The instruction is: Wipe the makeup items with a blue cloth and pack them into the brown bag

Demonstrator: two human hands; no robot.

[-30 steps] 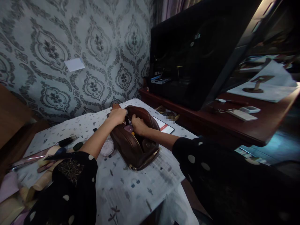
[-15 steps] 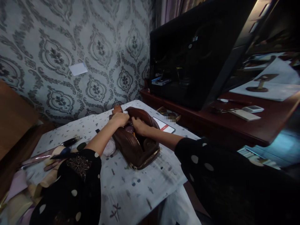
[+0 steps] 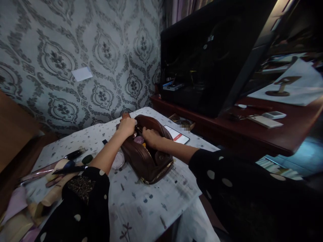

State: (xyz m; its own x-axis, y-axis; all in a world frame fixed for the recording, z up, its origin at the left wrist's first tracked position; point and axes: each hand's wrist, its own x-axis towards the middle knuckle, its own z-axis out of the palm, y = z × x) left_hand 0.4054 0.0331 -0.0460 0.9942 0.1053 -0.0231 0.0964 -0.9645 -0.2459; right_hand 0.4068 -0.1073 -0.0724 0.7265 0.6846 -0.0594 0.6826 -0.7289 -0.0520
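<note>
A brown leather makeup bag [image 3: 137, 162] lies unzipped on the cloth-covered table [image 3: 141, 215]. My left hand [image 3: 127, 127] is closed at the bag's far left rim, beside its brown tab. My right hand [image 3: 150, 137] reaches into the opening with its fingers bent; what the fingertips hold, if anything, is hidden. Between the hands a round purple item [image 3: 138, 139] and a bit of orange [image 3: 144, 145] show inside. A round clear-lidded container [image 3: 118, 160] stands on the cloth just left of the bag.
Several cosmetics, among them a beige tube [image 3: 54, 193], lie at the left. A phone [image 3: 179, 136] with a lit screen rests behind the bag. To the right, a dark red desk [image 3: 290, 134] carries a large black screen [image 3: 199, 67]. A cardboard box [image 3: 15, 129] stands far left.
My left hand has shifted slightly left along the bag's rim, showing more of the items inside. My right hand stays in the bag. The view has moved a little.
</note>
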